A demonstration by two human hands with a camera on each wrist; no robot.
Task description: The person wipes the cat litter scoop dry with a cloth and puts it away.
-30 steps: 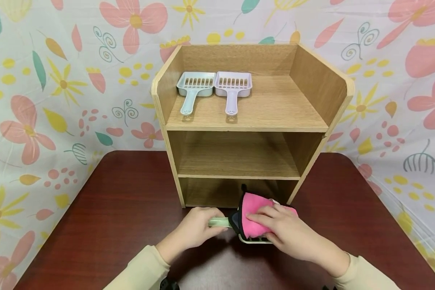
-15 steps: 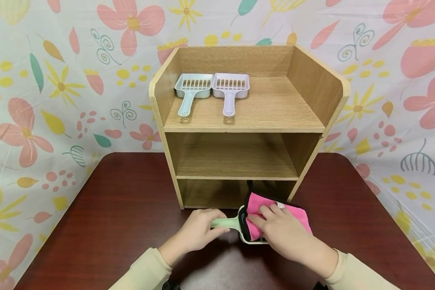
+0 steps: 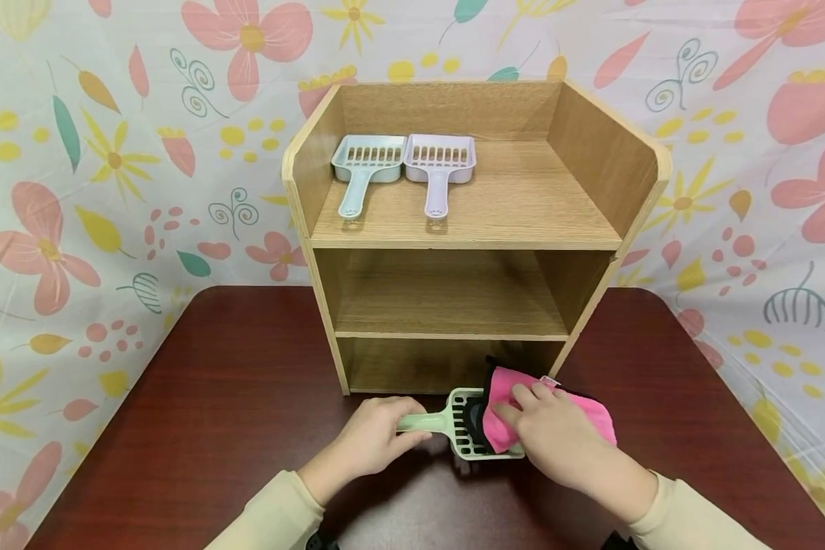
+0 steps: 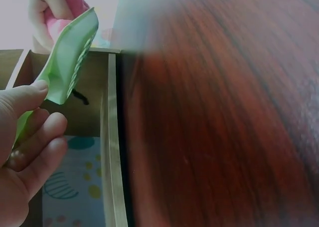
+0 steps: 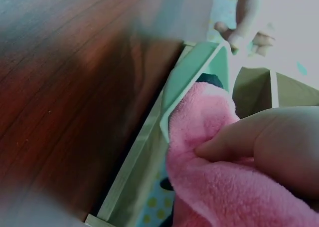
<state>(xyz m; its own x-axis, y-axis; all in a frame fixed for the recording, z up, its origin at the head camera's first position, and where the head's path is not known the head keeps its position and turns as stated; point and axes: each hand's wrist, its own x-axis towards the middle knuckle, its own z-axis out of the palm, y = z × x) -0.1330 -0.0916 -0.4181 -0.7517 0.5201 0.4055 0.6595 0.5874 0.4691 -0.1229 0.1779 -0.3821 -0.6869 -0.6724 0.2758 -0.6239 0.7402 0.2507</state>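
My left hand (image 3: 371,437) grips the handle of a green slotted litter scoop (image 3: 469,449), held level in front of the shelf with its head pointing right. In the left wrist view the raised side wall of the scoop (image 4: 72,55) shows beyond my thumb. My right hand (image 3: 557,435) holds a pink fluffy cloth (image 3: 594,412) with black edging, pressing it into the right part of the scoop's head. Seen from the right wrist, the pink cloth (image 5: 204,117) lies inside the scoop's wall, my thumb sunk into its pile.
A wooden shelf unit (image 3: 447,336) stands on the dark red table (image 3: 247,359) just behind my hands. On its top board lie a light blue scoop (image 3: 367,172) and a lilac scoop (image 3: 438,172), side by side. A flower-patterned curtain (image 3: 144,153) hangs behind.
My right hand and the pink cloth have moved rightward along the scoop, uncovering the slots near its handle. My left hand keeps its grip in nearly the same place.
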